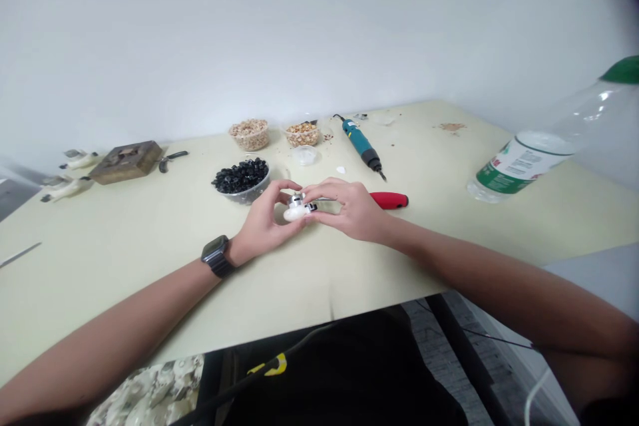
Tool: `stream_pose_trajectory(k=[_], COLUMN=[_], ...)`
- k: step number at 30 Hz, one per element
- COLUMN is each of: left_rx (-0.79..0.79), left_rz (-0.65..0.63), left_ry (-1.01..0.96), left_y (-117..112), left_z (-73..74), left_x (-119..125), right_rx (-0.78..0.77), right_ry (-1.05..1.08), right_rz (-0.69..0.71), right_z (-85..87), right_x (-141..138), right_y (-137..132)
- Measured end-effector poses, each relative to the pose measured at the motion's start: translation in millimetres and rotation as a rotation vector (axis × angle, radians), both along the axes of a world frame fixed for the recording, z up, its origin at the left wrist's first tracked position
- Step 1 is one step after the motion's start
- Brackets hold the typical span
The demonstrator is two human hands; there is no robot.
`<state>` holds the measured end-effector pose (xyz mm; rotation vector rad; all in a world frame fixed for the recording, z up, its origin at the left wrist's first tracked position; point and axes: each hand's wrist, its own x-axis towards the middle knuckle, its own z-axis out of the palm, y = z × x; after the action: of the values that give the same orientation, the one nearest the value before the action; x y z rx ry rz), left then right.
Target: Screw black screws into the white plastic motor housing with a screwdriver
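My left hand and my right hand meet at the middle of the pale table. Both are closed round a small white part with a metal and black piece on top. The left fingers cup it from the left, and the right fingertips pinch it from the right. A black watch sits on my left wrist. Just behind my right hand lies a red-handled tool.
A bowl of black pieces stands behind my left hand. Two bowls of tan bits and a small clear cup are further back. A teal electric screwdriver, a brown block and a plastic bottle also lie there.
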<state>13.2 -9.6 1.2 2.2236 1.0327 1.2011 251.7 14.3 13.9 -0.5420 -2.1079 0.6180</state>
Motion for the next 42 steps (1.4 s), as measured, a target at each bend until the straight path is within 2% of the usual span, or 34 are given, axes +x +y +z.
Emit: stream_pose_trajectory(k=[6, 14, 18, 30, 36, 42], left_rx=[0.241, 0.457, 0.455, 0.477, 0.496, 0.437], left_rz=[-0.015, -0.111, -0.103, -0.088, -0.077, -0.067], left_ry=[0.168, 0.309, 0.372, 0.361, 0.329, 0.282], left_y=[-3.9, -3.6, -3.2, -5.4, -6.9, -6.1], left_z=[1.6, -3.3, -1.9, 0.6, 2.0, -0.8], left_x=[-0.1, -1.6, -0.9, 2.6, 4.5, 4.1], right_rx=[-0.17, -0.208, -0.194, -0.147, -0.119, -0.242], right_ry=[0.047, 0.048, 0.043, 0.03, 0.006, 0.061], right_rz=[-0.006, 0.01, -0.008, -0.02, -0.074, -0.136], right_z=[4.3, 0.8, 1.0, 5.5, -0.8, -8.3], right_x=[-3.7, -3.9, -3.0, -6.8, -3.5, -4.4], right_y=[-4.5, -2.3, -2.0, -5.2, -3.5, -1.7])
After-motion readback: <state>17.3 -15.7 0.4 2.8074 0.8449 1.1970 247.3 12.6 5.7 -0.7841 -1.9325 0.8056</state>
